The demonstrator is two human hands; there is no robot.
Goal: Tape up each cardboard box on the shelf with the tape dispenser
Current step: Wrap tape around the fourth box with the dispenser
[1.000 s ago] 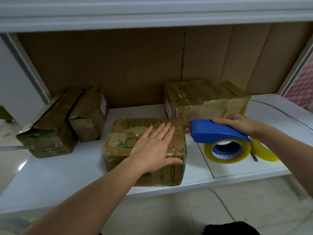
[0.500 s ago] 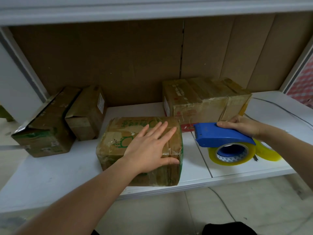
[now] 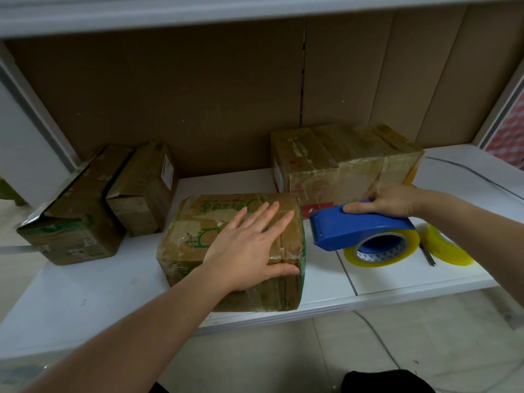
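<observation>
A cardboard box with green print (image 3: pixel 198 245) sits at the front edge of the white shelf (image 3: pixel 85 290). My left hand (image 3: pixel 249 245) lies flat on its top, fingers spread, thumb over the right front edge. My right hand (image 3: pixel 391 198) grips the blue tape dispenser (image 3: pixel 354 228) by its top, just right of that box, toothed end pointing at it. A yellow tape roll (image 3: pixel 382 251) sits in the dispenser. A larger taped box (image 3: pixel 340 160) stands behind the dispenser. Two boxes with loose flaps (image 3: pixel 73 217) (image 3: pixel 144 188) stand at the left.
A spare yellow tape roll (image 3: pixel 448 248) lies on the shelf right of the dispenser, with a thin metal tool (image 3: pixel 426 255) beside it. Brown cardboard panels (image 3: pixel 198 103) line the back. A cable (image 3: pixel 467 171) runs along the shelf's right end. Tiled floor lies below.
The dispenser in my right hand has shifted slightly toward the front box. My left hand has stayed flat on the box top.
</observation>
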